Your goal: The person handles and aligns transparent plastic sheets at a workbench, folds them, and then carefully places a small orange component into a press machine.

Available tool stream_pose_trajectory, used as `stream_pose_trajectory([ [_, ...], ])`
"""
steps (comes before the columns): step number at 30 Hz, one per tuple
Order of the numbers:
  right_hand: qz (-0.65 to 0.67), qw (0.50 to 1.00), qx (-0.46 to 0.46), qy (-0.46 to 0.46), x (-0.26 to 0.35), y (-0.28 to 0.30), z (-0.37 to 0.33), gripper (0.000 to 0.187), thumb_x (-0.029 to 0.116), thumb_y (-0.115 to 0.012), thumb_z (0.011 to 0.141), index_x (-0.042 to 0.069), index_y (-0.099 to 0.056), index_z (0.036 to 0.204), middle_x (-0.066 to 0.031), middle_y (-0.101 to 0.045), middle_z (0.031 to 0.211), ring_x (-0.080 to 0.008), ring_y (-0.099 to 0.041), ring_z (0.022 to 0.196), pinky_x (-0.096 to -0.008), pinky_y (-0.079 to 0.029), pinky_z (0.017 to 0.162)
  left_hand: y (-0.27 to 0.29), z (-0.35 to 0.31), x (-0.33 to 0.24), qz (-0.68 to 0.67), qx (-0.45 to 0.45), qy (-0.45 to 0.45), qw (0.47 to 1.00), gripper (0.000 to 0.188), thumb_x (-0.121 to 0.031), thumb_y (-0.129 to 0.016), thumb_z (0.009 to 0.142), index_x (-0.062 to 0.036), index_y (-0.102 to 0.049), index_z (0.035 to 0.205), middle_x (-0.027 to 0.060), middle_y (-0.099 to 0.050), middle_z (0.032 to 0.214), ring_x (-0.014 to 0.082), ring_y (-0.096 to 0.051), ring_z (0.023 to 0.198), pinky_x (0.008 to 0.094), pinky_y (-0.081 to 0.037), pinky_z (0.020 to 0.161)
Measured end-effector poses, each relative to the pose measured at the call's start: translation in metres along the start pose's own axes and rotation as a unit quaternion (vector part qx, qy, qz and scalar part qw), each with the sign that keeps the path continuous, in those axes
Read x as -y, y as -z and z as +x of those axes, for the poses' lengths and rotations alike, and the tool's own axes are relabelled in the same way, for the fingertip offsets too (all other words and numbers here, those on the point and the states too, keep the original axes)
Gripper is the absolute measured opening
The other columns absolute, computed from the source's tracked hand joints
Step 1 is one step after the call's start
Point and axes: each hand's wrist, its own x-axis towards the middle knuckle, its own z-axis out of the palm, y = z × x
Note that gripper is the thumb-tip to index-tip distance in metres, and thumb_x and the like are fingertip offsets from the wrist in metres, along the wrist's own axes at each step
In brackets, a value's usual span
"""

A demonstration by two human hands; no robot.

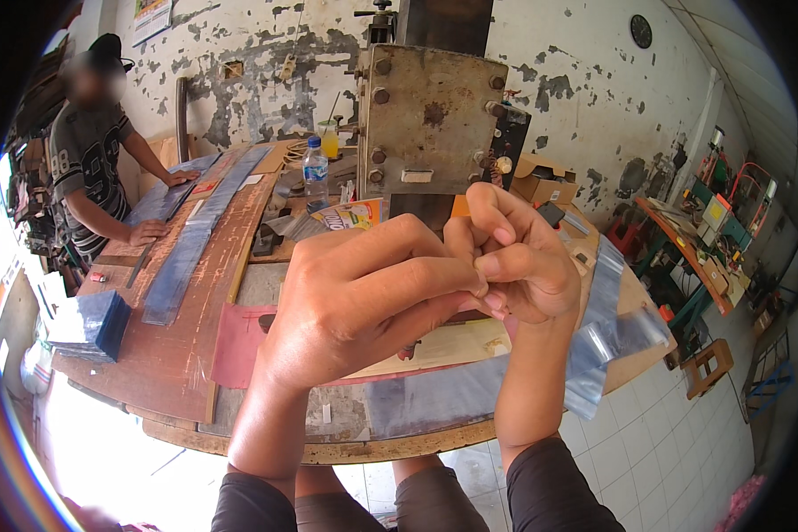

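We hold our left hand [355, 301] and right hand [514, 262] raised together in front of the metal press [430, 120], fingertips pinched on something too small to tell. A clear plastic sleeve [607, 341] drapes over the desk [186, 355] edge right of the press. Another person [93, 151] leans far left of it.

Pinched item between fingertips [481, 282]: too small.

Water bottle [316, 173], wall clock [641, 31], stacked blue sheets [93, 324], co-worker's hand [147, 231].
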Motion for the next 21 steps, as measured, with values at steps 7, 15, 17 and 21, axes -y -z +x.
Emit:
stream_pose_trajectory([
  [7, -0.018, 1.0, -0.012, -0.001, 0.0018, -0.0013, -0.001, 0.031, -0.003, -0.066, 0.087, 0.013, -0.039, 0.087, -0.0154, -0.064, 0.085, -0.011, -0.055, 0.055, -0.0215, -0.043, 0.044, 0.0019, 0.0, 0.0, 0.066, 0.0, -0.019, 0.998, 0.034, -0.013, -0.093, 0.064, -0.0113, -0.077, 0.094, 0.0021, -0.066, 0.077, 0.016, -0.066, 0.062, 0.028, -0.049, 0.051],
  [15, -0.043, 0.999, -0.032, 0.007, 0.0034, -0.0061, -0.0028, 0.031, -0.004, -0.065, 0.086, 0.014, -0.039, 0.087, -0.0157, -0.065, 0.086, -0.0135, -0.061, 0.065, -0.0214, -0.044, 0.046, 0.002, -0.0012, 0.0023, 0.072, -0.016, -0.017, 0.997, 0.031, -0.014, -0.093, 0.067, -0.009, -0.075, 0.092, 0.0028, -0.067, 0.078, 0.0152, -0.065, 0.062, 0.027, -0.049, 0.05],
  [17, -0.079, 0.996, -0.026, 0.042, 0.0016, -0.0033, -0.0018, 0.031, -0.004, -0.065, 0.086, 0.014, -0.039, 0.087, -0.0156, -0.065, 0.086, -0.0136, -0.062, 0.068, -0.0226, -0.046, 0.049, 0.0008, -0.0015, 0.0036, 0.033, -0.025, 0.009, 0.999, 0.029, -0.012, -0.093, 0.069, -0.0071, -0.074, 0.09, 0.0039, -0.068, 0.08, 0.0144, -0.065, 0.064, 0.0258, -0.049, 0.052],
  [21, -0.186, 0.97, -0.046, 0.15, 0.0003, -0.0084, -0.0038, 0.032, -0.007, -0.064, 0.085, 0.013, -0.039, 0.088, -0.015, -0.066, 0.087, -0.0134, -0.063, 0.071, -0.0243, -0.049, 0.058, 0.0027, 0.0, -0.0029, -0.096, 0.027, 0.148, 0.984, 0.023, -0.01, -0.087, 0.076, -0.003, -0.071, 0.091, 0.0056, -0.069, 0.088, 0.0129, -0.067, 0.075, 0.0258, -0.053, 0.064],
])
